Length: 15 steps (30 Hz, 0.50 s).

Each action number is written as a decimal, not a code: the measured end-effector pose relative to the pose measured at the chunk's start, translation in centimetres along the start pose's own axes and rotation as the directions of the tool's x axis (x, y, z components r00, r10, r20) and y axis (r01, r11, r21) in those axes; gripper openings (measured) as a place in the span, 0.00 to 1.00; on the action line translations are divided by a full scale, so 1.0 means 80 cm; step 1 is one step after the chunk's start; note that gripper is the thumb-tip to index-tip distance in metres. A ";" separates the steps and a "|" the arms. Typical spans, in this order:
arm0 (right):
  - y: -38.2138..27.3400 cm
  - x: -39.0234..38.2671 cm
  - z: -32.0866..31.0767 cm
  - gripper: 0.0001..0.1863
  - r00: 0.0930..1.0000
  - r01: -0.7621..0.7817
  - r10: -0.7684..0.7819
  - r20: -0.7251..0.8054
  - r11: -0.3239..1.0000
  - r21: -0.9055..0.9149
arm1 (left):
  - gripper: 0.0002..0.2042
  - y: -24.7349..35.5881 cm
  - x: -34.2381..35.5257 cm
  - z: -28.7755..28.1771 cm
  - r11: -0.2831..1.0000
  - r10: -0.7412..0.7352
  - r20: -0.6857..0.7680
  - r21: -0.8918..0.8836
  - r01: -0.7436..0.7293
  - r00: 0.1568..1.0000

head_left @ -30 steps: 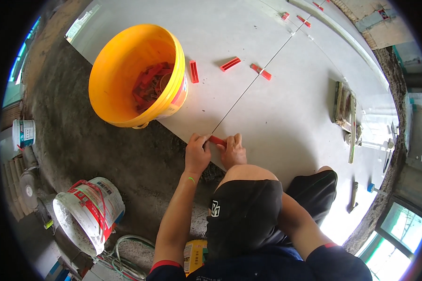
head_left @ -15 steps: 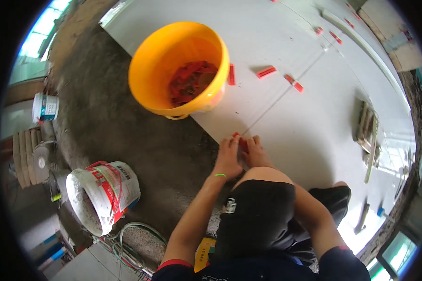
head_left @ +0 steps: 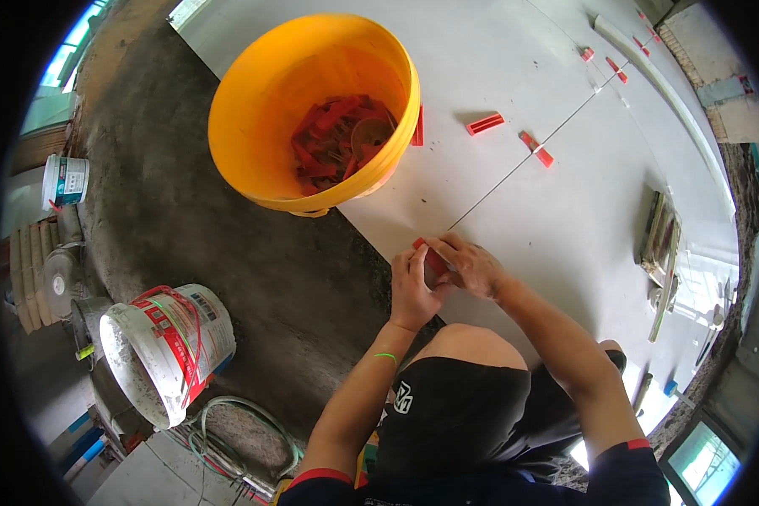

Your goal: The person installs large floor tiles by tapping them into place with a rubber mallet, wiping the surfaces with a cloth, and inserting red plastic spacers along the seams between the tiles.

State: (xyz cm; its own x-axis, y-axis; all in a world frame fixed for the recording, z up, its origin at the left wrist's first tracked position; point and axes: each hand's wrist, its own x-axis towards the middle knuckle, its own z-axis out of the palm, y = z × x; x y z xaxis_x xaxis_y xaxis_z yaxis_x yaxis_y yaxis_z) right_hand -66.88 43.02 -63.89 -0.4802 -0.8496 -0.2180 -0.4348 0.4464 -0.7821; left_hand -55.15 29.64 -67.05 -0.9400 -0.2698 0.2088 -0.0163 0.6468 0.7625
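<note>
My left hand [head_left: 413,295] and right hand [head_left: 472,266] meet at the tile edge, closed on a red plastic wedge [head_left: 433,260], partly hidden by their fingers. The thin joint between the pale grey tiles [head_left: 582,211] runs up from them. Farther along it, a red wedge [head_left: 545,156] sits in a white clip, and a loose red wedge [head_left: 485,124] lies beside the joint. A large yellow bucket [head_left: 253,110], with red wedges and a round object inside, stands just above my hands at the tile edge.
Dark screed [head_left: 160,228] borders the tiles on the left. A white bucket [head_left: 202,320] and coiled hose [head_left: 249,405] lie at lower left, a small pail [head_left: 67,181] farther up. Tools [head_left: 662,244] and a long pale strip [head_left: 666,101] lie on the right, near my bent knee [head_left: 455,388].
The whole view has shifted, so the scene sits farther right. My right forearm has come forward from behind my knee, and that hand now bends over the red wedge beside my left hand.
</note>
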 end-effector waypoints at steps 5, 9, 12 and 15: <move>0.008 0.004 0.005 0.35 1.000 0.014 -0.014 0.004 1.000 0.005 | 0.33 0.005 0.003 0.000 0.998 -0.049 -0.027 -0.043 0.047 0.998; 0.010 0.005 0.005 0.30 1.000 0.022 -0.022 -0.016 1.000 0.017 | 0.29 0.006 0.006 0.000 0.998 -0.049 -0.023 -0.038 0.049 0.999; 0.009 0.009 0.003 0.26 0.999 0.036 -0.033 -0.033 0.997 0.066 | 0.27 0.007 0.010 0.002 0.996 -0.076 -0.057 -0.044 0.073 0.996; 0.015 0.012 0.006 0.23 0.997 0.078 -0.077 -0.011 0.990 0.115 | 0.25 0.006 0.010 0.007 0.999 -0.028 -0.099 -0.023 0.026 0.995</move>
State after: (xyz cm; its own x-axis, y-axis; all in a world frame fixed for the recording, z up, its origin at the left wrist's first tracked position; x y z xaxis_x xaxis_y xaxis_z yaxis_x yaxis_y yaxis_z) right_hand -67.53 42.58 -65.29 -0.4533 -0.8785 -0.1505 -0.3801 0.3433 -0.8589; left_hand -56.09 30.14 -66.87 -0.9008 -0.3569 0.2472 -0.0325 0.6233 0.7813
